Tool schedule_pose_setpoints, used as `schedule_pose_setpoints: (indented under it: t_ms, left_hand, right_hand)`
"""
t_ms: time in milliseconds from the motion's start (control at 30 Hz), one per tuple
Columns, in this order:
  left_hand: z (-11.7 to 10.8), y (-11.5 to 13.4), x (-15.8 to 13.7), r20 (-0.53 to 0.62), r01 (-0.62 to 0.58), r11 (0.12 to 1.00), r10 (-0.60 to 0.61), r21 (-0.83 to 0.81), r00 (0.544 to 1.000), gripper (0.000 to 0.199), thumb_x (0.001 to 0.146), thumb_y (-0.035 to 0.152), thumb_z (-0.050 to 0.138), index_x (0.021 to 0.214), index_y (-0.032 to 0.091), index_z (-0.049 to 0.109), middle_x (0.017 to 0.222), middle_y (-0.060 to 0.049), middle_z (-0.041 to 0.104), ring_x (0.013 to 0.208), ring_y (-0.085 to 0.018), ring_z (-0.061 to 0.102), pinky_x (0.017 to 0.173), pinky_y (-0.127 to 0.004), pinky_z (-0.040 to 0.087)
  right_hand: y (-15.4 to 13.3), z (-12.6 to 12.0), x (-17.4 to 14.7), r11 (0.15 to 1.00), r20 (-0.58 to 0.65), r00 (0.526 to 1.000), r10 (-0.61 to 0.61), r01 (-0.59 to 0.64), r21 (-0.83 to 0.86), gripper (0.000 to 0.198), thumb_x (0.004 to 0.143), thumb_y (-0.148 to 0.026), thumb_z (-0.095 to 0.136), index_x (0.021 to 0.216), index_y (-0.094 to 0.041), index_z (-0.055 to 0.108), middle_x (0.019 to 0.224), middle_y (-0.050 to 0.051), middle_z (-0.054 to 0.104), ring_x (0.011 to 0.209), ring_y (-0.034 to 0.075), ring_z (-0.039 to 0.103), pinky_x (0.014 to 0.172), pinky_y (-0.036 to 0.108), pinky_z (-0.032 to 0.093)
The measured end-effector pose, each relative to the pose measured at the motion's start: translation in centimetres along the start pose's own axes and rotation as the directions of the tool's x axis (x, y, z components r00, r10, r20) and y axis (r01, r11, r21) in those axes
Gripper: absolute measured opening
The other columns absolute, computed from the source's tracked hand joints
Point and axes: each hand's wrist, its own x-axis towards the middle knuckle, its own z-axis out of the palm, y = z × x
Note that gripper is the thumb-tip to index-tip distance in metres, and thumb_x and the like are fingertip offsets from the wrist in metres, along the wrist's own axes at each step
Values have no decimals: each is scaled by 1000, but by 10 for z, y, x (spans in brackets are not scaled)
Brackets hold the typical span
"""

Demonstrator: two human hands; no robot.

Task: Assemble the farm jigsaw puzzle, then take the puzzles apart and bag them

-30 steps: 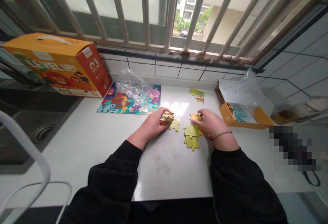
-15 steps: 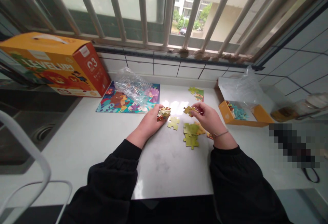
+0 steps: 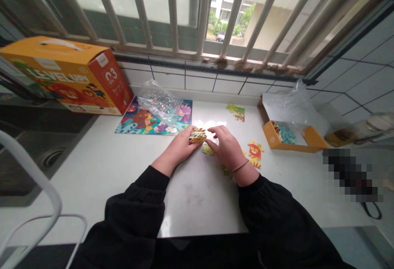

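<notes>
My left hand [image 3: 182,145] is closed around a stack of jigsaw puzzle pieces [image 3: 198,136], held on edge just above the counter. At the stack's right end is my right hand [image 3: 226,145], its thumb and fingers apart and no piece visible between them; whether the fingertips touch the stack I cannot tell. A yellow-green puzzle piece [image 3: 208,149] lies below the stack, partly covered by the right thumb. More green pieces [image 3: 227,171] show from under the right wrist. To the right of that wrist lie pieces with a red lion picture [image 3: 255,150].
Joined pieces [image 3: 236,112] lie farther back. A colourful picture sheet [image 3: 135,127] with crumpled clear plastic [image 3: 160,100] is at the back left, beside an orange carton [image 3: 61,76]. An open orange box [image 3: 295,148] holds blue pieces at right. A sink [image 3: 24,166] is at left.
My right hand has moved left to the stack, and the yellow piece it held no longer shows in its fingers. The lion pieces are now uncovered. My left hand has stayed put.
</notes>
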Motion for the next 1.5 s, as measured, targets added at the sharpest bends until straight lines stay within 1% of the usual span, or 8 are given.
schedule_pose_setpoints:
  t_ms: [133,233,433,600,933,1167,1333,1500]
  left_hand:
    - [1,0,-1,-23,20,1000,-20,9,1000,38,93,38,77,125,25,61,122,-7,75,114,-29,73,101,-43,57]
    - [1,1,-1,-26,38,999,-37,20,999,39,93,38,78,125,24,60,124,-8,75,115,-29,73,100,-43,57]
    - [1,1,-1,-25,57,998,-57,-3,998,47,91,35,79,131,24,56,129,-11,74,119,-30,73,102,-44,58]
    - [0,0,-1,-22,60,998,-60,-1,998,52,87,29,80,132,24,55,130,-10,74,120,-30,73,105,-46,58]
    - [-2,-2,-1,-4,79,997,-79,26,997,67,82,35,86,139,23,53,133,-12,73,124,-33,72,104,-47,58]
    - [-4,-6,-1,62,1,999,-3,37,998,78,79,31,84,148,21,49,140,-15,69,128,-35,70,109,-48,56]
    - [-4,-5,-1,86,-21,1000,20,13,996,96,69,32,95,152,24,47,147,-15,64,135,-37,65,115,-52,53]
    - [-3,-1,-2,75,-12,1000,12,-1,997,74,83,38,87,147,23,52,143,-14,68,131,-35,67,112,-50,53]
  right_hand:
    - [6,-12,-8,955,193,971,141,-82,-283,42,88,-48,90,117,-23,74,126,15,70,115,37,66,94,52,56]
    - [10,-14,-11,964,271,949,163,-96,-247,47,82,-46,96,115,-23,72,126,13,70,115,34,65,92,46,54]
    - [15,-20,-7,989,199,979,35,-62,131,21,92,-22,83,99,-24,64,90,-1,65,76,17,58,72,30,48]
    - [1,-23,-6,949,-11,985,-169,166,267,9,104,-24,65,96,-26,66,102,4,69,87,19,64,79,33,54]
    - [3,1,-3,942,-41,941,-337,336,-15,29,104,-11,51,92,-27,72,98,6,68,89,20,63,80,33,54]
    - [6,8,2,895,114,916,-384,400,-199,28,108,-13,51,92,-25,71,89,6,65,87,24,54,80,36,48]
    - [11,15,3,904,151,921,-358,383,-189,20,107,-13,55,105,-23,73,100,8,67,91,25,55,83,36,50]
    - [11,15,4,916,147,914,-378,393,-86,26,106,-9,54,111,-24,75,105,9,69,96,25,59,89,38,54]
